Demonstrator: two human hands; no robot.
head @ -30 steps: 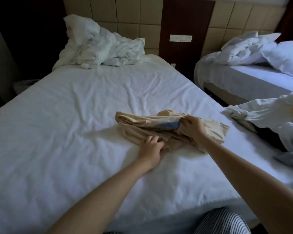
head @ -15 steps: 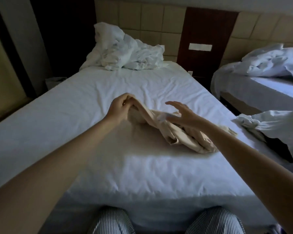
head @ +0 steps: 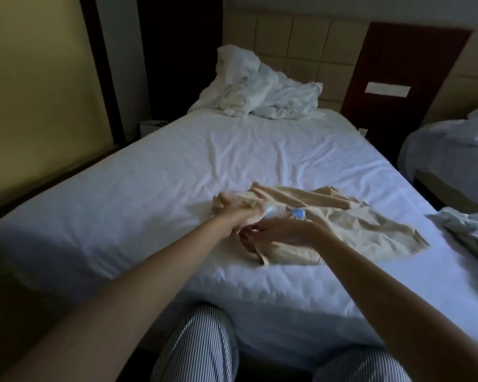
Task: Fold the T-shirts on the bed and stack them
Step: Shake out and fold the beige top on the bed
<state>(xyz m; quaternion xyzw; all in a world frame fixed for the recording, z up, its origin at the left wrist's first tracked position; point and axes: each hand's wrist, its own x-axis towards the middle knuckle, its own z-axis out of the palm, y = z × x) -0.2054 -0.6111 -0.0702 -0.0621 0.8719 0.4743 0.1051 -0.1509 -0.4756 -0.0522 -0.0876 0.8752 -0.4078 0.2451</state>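
A soft beige cotton T-shirt [head: 342, 216] lay crumpled and partly spread on the near right part of the wrinkled white-sheeted bed [head: 163, 175], a pale blue print [head: 298, 213] showing on its folds. The left hand [head: 228, 212] rested on the shirt's left edge, too blurred to tell its grip. The right hand [head: 284, 232] curled its fingers into the near fold, pinching the fabric. A rumpled white duvet [head: 260, 97] was heaped against the padded headboard [head: 309, 48]. Striped trousers [head: 199, 351] showed below.
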